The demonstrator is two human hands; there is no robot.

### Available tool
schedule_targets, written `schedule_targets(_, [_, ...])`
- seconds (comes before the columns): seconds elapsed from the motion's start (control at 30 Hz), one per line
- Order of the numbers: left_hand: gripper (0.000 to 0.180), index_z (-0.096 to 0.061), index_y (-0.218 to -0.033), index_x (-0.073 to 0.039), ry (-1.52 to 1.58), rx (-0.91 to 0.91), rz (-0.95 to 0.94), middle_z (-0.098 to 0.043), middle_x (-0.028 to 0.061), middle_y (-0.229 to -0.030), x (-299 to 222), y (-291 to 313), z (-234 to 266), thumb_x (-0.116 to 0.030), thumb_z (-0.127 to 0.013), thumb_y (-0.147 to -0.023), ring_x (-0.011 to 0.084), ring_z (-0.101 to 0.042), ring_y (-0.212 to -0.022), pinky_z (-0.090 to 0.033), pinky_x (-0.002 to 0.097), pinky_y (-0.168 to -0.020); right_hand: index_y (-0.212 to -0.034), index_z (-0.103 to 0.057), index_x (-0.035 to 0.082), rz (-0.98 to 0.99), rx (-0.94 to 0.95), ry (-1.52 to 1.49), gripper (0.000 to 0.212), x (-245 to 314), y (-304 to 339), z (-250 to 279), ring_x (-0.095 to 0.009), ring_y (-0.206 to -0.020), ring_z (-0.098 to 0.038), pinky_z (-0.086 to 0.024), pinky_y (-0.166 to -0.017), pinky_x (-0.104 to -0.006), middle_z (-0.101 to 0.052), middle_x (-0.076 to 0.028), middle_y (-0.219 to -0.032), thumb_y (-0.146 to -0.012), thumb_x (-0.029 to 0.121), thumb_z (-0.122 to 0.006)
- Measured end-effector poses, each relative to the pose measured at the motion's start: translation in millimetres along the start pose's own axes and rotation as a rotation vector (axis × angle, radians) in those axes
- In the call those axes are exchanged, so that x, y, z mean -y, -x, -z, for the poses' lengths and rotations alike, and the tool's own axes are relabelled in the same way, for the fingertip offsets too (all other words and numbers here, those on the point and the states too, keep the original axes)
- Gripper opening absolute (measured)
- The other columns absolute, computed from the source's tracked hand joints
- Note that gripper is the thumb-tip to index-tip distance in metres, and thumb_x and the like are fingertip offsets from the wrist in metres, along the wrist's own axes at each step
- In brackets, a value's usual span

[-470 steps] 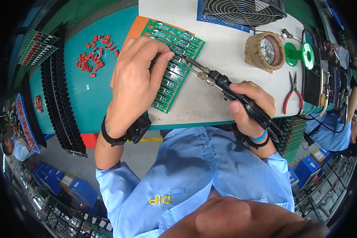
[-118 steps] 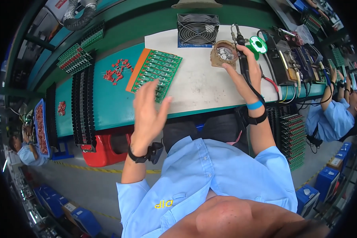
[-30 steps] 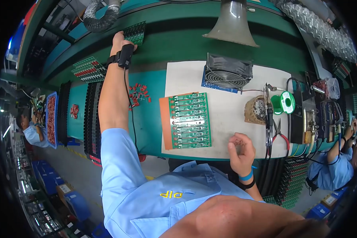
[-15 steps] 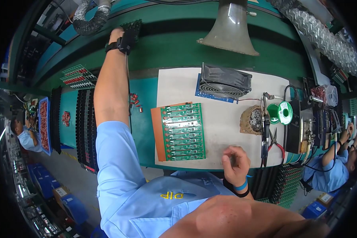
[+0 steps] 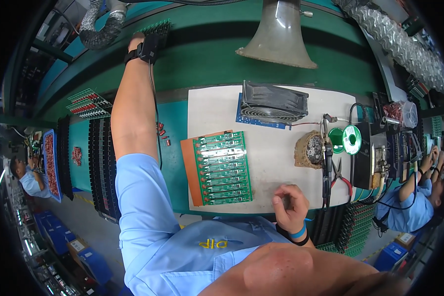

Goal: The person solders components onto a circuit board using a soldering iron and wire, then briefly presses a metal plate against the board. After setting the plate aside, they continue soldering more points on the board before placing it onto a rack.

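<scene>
My left arm stretches far out to the green conveyor surface. At its end my left hand (image 5: 135, 41), partly hidden by a black wrist device (image 5: 150, 48), grips a green circuit board (image 5: 161, 29) with raised parts. Its fingertips are out of sight. Over the near edge of the white work sheet, my right hand (image 5: 293, 207) rests with fingers loosely curled and thumb apart, nothing seen in it. To its left lies a green circuit board panel (image 5: 223, 170) of several strips, on an orange-brown backing board (image 5: 190, 172).
A black fan (image 5: 275, 101) stands behind the panel. Right of it are a soldering sponge holder (image 5: 308, 150), solder spool (image 5: 351, 140) and red-handled pliers (image 5: 341, 180). A grey funnel hood (image 5: 278, 37) hangs above. Black racks (image 5: 103, 163) and red components (image 5: 163, 135) lie left. Co-workers sit at both sides.
My left hand and the circuit board have shifted slightly farther away on the conveyor. The whole view has slid a little left. My right hand stays nearly in place.
</scene>
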State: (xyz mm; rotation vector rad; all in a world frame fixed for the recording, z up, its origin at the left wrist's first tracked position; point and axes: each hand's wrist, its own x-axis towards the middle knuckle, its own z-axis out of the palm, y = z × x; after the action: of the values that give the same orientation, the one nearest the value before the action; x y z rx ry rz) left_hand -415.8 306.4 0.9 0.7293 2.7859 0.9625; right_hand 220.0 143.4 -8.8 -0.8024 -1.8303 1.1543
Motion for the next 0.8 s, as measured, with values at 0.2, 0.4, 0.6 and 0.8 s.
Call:
schedule_targets(0.2, [0.047, -0.07, -0.117, -0.003, -0.184, 0.034, -0.105, -0.067, 0.0245, -0.124, -6, -13, -13, -0.036, -0.068, -0.084, 0.0399, -0.064, -0.116, -0.054, 0.0449, -0.094, -0.113, -0.062, -0.001, -0.023, -0.002, 0.013, 0.031, 0, 1, 1, -0.022, -0.072, -0.066, -0.052, -0.066, -0.0306, -0.068, -0.012, -0.085, -0.084, -0.004, -0.073])
schedule_targets(0.4, [0.062, -0.068, -0.128, -0.008, -0.357, 0.01, -0.102, -0.058, 0.021, -0.143, -13, -21, -26, -0.05, -0.069, -0.083, 0.0376, -0.056, -0.132, -0.049, 0.0453, -0.105, -0.112, -0.062, -0.001, -0.018, -0.007, 0.031, 0.031, 0, 1, 0, -0.022, -0.072, -0.066, -0.052, -0.065, -0.0307, -0.068, -0.012, -0.084, -0.084, -0.004, -0.073])
schedule_targets(0.6, [0.065, -0.064, -0.134, -0.015, -0.21, -0.101, -0.16, -0.06, 0.0112, -0.144, 23, -22, -24, -0.055, -0.068, -0.083, 0.0322, -0.057, -0.133, -0.048, 0.0476, -0.106, -0.111, -0.062, -0.001, 0.0, 0.01, 0.019, 0.028, 0, 0, -5, -0.021, -0.072, -0.065, -0.052, -0.066, -0.0305, -0.068, -0.011, -0.084, -0.085, -0.004, -0.073])
schedule_targets(0.8, [0.057, -0.064, -0.123, -0.005, -0.252, 0.229, 0.096, -0.069, 0.0116, -0.119, -40, 65, 10, -0.046, -0.071, -0.084, 0.0297, -0.066, -0.102, -0.052, 0.0425, -0.094, -0.119, -0.059, -0.004, -0.013, 0.005, 0.023, 0.027, -8, 16, -2, -0.014, -0.081, -0.061, -0.051, -0.074, -0.0283, -0.067, -0.01, -0.092, -0.093, -0.004, -0.066])
